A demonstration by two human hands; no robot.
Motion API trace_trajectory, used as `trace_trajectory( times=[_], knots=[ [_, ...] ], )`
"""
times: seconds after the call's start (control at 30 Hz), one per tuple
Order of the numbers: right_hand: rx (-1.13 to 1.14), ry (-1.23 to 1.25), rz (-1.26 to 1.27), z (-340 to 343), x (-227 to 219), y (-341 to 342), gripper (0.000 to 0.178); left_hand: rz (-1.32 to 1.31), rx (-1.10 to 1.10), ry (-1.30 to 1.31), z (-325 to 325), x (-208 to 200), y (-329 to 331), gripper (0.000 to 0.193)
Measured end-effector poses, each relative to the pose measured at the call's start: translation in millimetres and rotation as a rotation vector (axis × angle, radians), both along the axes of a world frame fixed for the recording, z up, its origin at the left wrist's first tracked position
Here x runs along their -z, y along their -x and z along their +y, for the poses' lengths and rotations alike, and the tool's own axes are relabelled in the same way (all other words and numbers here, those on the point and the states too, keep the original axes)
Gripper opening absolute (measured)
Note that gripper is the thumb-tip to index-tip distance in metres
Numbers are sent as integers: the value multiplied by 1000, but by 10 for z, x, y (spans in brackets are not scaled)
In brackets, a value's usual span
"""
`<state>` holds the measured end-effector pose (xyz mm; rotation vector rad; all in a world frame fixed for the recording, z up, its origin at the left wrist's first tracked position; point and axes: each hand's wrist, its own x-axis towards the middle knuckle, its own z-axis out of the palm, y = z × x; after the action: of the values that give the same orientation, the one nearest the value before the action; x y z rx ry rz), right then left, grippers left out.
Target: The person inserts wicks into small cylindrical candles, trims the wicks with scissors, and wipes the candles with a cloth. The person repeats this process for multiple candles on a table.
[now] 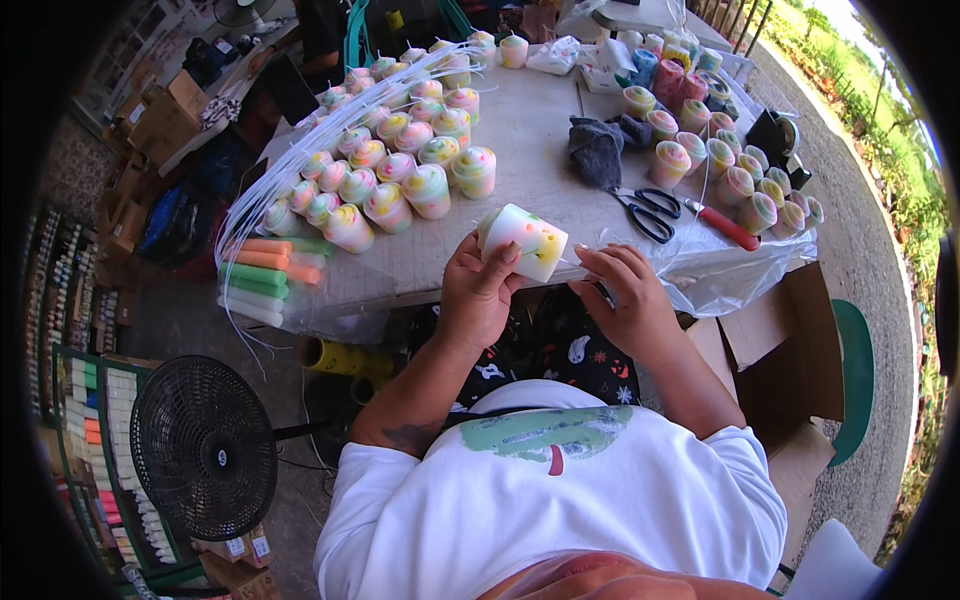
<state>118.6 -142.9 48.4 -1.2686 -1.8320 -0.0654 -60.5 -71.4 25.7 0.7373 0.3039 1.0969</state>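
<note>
My left hand (pixel 476 292) is wrapped round a white candle (pixel 537 245) with pink, yellow and green spots, tilted on its side above the table's near edge. Beside its flat end, my right hand (pixel 630 290) pinches a thin white wick (pixel 571 264) that runs to the candle. Long white wicks (pixel 290 165) lie in a bundle across rows of swirl-topped pastel candles (pixel 428 190) on the left. To the right are black-handled scissors (pixel 652 212), a red-handled tool (pixel 725 225) and a dark grey cloth (pixel 597 152).
More swirl-topped candles (pixel 735 185) stand at the right, near a tape dispenser (pixel 780 140). Orange, green and white candle sticks (pixel 258 285) lie in plastic at the left corner. A black fan (pixel 203 447) stands at lower left, an open cardboard box (pixel 790 330) at right.
</note>
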Motion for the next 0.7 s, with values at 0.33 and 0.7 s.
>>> trace_trajectory(
  times=[0.33, 0.7],
  knots=[
    [-69, 214, 135, -38, 18, -68, 55, 85, 23, -5, -89, 46, -90, 57],
    [30, 135, -159, -25, 32, 28, 77, 125, -19, -59, 34, -7, 95, 46]
  ],
)
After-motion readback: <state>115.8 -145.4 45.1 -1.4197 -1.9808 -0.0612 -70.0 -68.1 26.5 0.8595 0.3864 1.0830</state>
